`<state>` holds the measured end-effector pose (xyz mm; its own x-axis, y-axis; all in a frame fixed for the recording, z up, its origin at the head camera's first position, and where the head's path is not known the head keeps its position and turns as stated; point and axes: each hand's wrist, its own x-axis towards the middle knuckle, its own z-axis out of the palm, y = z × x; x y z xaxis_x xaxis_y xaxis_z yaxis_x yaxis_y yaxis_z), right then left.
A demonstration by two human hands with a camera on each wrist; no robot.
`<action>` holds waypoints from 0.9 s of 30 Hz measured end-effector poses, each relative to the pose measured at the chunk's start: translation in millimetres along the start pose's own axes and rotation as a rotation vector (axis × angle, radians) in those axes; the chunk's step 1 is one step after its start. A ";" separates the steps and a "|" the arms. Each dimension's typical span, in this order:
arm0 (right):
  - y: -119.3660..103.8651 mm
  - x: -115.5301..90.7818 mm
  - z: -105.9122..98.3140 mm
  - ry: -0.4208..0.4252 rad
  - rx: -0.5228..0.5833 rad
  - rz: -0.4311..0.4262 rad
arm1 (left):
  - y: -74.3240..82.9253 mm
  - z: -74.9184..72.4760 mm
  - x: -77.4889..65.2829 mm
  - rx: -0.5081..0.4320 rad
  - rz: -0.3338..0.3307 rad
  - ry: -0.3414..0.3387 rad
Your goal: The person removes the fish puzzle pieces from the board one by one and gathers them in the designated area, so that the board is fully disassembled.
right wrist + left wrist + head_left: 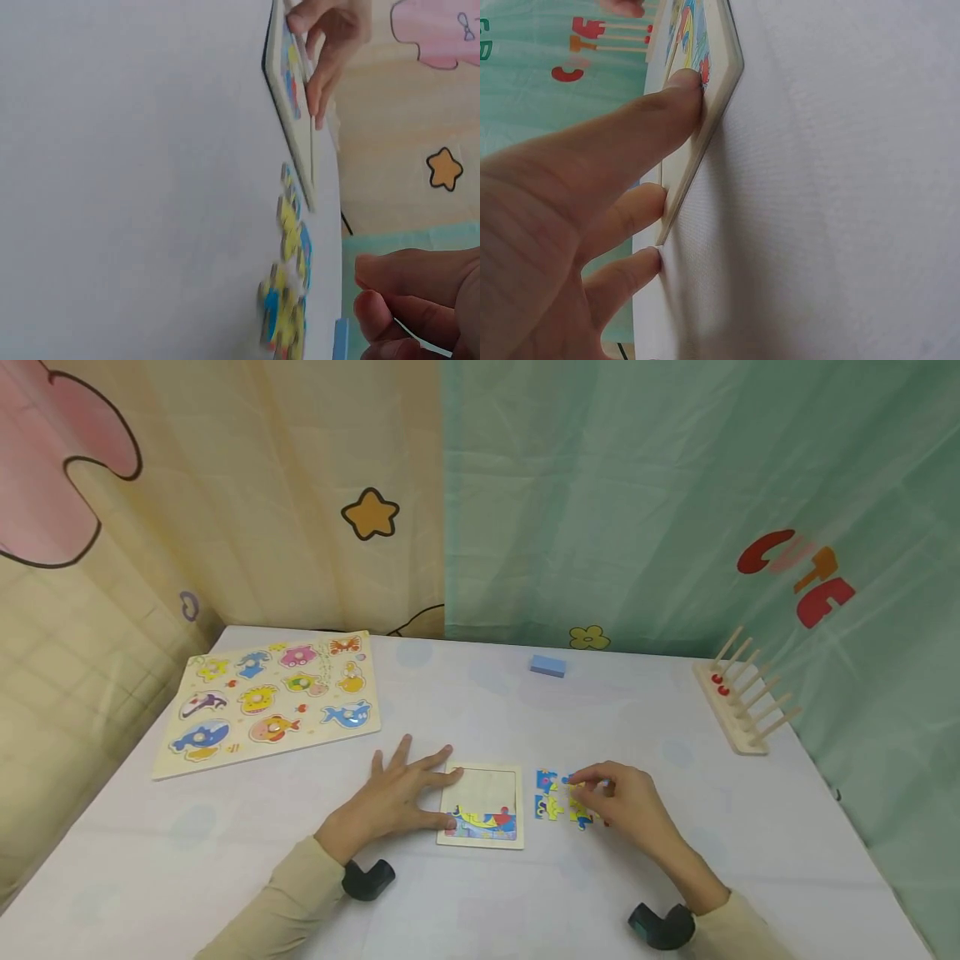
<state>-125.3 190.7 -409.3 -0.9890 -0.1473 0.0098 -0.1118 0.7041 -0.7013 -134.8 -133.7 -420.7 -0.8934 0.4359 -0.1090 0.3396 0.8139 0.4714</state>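
A small square wooden puzzle tray (482,782) lies in the middle of the table, with colourful pieces (487,827) fitted along its lower part and bare wood above. My left hand (393,797) spreads its fingers at the tray's left side; in the left wrist view the thumb (676,101) presses on the rim. Loose yellow and blue jigsaw pieces (551,807) lie right of the tray. Over them hovers my right hand (637,802), its thumb and index fingertips close together. In the right wrist view no piece shows between those fingertips (369,271).
A large animal peg puzzle board (247,760) lies at the back left. At the back stands a blue block (548,666). A wooden peg rack (731,714) with red beads is at the right. Curtains hang behind the table (450,910).
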 end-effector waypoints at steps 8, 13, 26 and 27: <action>-54.3 21.5 45.7 -0.291 -0.043 -0.234 | -0.4 -0.3 0.1 0.015 -0.008 -0.004; -72.6 26.0 66.0 -0.411 -0.080 -0.350 | -0.8 -1.3 -0.3 0.009 0.014 -0.004; -77.3 23.5 77.1 -0.474 -0.069 -0.304 | -2.3 -0.9 1.3 -0.004 0.030 -0.007; -78.0 23.4 77.3 -0.475 -0.073 -0.295 | -2.3 -0.9 1.1 -0.003 0.032 -0.006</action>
<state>-132.2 78.7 -409.6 -0.7646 -0.6300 -0.1363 -0.3999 0.6295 -0.6661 -136.9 -135.4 -421.1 -0.8800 0.4644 -0.0992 0.3674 0.7981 0.4776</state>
